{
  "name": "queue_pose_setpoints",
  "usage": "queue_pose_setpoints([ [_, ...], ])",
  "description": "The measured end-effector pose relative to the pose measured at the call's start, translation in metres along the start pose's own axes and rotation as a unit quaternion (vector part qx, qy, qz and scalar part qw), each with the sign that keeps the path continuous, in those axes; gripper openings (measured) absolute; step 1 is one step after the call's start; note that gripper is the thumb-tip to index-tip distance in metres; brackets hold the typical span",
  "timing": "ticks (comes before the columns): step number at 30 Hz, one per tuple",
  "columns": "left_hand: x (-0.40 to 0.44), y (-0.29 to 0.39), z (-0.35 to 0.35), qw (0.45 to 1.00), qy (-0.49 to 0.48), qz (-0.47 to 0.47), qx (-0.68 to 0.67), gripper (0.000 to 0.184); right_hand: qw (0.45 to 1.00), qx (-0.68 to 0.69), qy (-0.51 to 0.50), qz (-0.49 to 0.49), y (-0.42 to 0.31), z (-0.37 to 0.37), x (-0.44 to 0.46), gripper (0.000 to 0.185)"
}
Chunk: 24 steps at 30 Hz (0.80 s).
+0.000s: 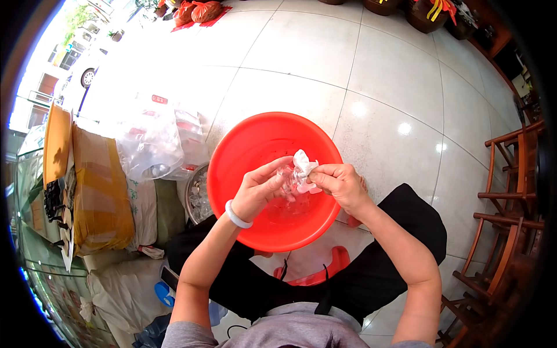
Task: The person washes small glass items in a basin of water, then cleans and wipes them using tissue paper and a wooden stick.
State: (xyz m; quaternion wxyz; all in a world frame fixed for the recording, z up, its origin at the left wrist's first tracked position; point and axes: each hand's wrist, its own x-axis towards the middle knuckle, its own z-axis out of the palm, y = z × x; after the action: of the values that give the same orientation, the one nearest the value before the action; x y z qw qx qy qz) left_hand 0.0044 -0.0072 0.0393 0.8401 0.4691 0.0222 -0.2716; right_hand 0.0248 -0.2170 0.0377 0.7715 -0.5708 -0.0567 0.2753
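A large round red basin stands on the tiled floor between my knees, with a little liquid and small dark specks inside. Over it, my left hand curls its fingers round a small clear glass-like object. My right hand pinches a crumpled white tissue or cloth against that clear object. The exact shape of the clear object is hard to make out. A white band circles my left wrist.
Left of the basin are a metal bowl of clear pieces, plastic bags and a taped cardboard box. Wooden chairs stand at the right. Jars and red bags are at the far side.
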Motion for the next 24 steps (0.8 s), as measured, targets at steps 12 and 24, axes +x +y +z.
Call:
queue_pose_setpoints([
  [12,0.004,-0.009,0.003,0.991,0.080,0.022,-0.107,0.053,0.999,-0.039,0.013,0.014,0.007,-0.007,0.002,0.022],
  [24,0.003,-0.013,0.000,0.988,0.050,0.097,0.107,0.044,0.999,-0.031,0.009,-0.001,0.005,-0.003,0.001,0.021],
])
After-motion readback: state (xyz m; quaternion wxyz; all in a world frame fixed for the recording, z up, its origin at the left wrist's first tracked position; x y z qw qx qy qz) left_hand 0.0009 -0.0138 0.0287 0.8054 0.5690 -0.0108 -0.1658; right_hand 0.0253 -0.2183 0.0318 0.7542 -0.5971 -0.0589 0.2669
